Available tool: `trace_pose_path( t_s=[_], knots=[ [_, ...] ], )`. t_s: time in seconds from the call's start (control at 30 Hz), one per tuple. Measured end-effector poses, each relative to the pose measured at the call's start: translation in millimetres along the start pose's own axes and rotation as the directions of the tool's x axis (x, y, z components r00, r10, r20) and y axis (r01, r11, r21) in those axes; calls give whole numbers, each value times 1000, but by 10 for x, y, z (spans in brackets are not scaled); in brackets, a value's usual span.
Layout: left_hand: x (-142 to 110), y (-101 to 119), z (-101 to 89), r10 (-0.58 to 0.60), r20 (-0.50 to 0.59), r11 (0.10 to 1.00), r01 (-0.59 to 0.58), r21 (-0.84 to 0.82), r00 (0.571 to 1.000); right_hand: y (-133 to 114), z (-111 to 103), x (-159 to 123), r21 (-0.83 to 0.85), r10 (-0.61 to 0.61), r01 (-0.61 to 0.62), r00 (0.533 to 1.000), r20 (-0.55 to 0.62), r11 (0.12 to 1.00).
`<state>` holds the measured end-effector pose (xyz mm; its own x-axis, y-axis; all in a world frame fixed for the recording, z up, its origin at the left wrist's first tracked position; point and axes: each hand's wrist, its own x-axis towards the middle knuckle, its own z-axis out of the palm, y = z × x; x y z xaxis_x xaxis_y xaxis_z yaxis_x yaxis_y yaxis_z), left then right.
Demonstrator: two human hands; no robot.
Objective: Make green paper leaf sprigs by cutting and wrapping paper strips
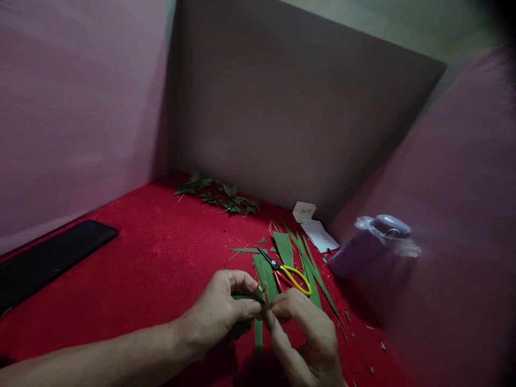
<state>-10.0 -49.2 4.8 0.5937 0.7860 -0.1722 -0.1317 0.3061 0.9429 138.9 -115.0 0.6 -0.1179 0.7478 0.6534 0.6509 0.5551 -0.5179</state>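
Between thumb and fingers, my left hand [226, 306] pinches a green leaf strip [258, 336], part of which hangs down below. My right hand [304, 333] meets it from the right, its thumb and forefinger closed on the same folded leaf. The fingers hide much of the fold. Just beyond the hands lie scissors [282, 269] with one yellow and one red handle and dark blades. Broad cut leaf pieces [284, 247] lie under and behind the scissors, with long narrow leaves [318, 274] to their right.
Leafy sprigs [229, 201] lie at the back of the red cloth [149, 258]. White papers [320, 235] and a purple bottle [358, 250] with plastic round its neck stand to the right. A long black object [60, 258] lies at left. Walls enclose the surface; leaf scraps are scattered about.
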Motion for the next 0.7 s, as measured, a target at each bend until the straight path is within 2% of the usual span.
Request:
trace_pose_path(
  t_s=[0.13,0.3,0.43,0.7],
  knots=[
    [2,1,0,4,-61,1000,-3,15,998,10,-2,-5,-23,33,-33,999,-7,999],
    [-4,7,7,-17,-22,999,18,42,1000,13,10,0,-17,86,-87,996,-21,996],
    [-9,18,15,-3,-33,1000,4,28,999,0,19,13,-25,130,-131,991,-9,991],
    [-14,-7,41,-10,-60,1000,11,15,998,63,39,-2,2,-5,5,1000,30,1000]
  ],
)
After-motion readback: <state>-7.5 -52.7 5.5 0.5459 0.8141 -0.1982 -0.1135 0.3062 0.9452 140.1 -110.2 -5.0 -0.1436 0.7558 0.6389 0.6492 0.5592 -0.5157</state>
